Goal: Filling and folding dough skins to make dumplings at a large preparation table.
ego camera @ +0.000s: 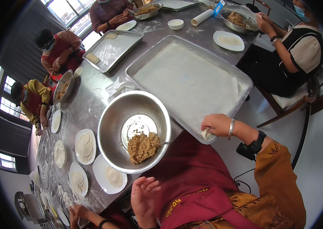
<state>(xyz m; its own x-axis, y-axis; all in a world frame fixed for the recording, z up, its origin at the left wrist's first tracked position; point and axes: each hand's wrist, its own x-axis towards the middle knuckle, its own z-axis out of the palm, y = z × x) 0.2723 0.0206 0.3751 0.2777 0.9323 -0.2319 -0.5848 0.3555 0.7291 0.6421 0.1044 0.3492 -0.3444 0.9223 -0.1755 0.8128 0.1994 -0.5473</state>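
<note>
My right hand (218,125) grips a small folded dumpling (206,133) at the near corner of a large metal tray (247,83). A pale sheet (184,77) lines that tray. Close to my body, my left hand (144,196) is raised palm up, fingers apart, holding nothing. Beyond it stands a steel mixing bowl (111,120) with a mound of brown filling (143,146) in its near part. A thin utensil handle (165,142) pokes out over the bowl's right side. Beside the bowl, a white plate (100,171) carries round dough wrappers (114,176).
More plates of wrappers (85,146) and a plate of flour (60,154) stand left on the floured metal table (92,94). A second tray (110,51) holds rows of dumplings (93,58). Several people work around the table; a co-worker's hands (80,211) are at lower left.
</note>
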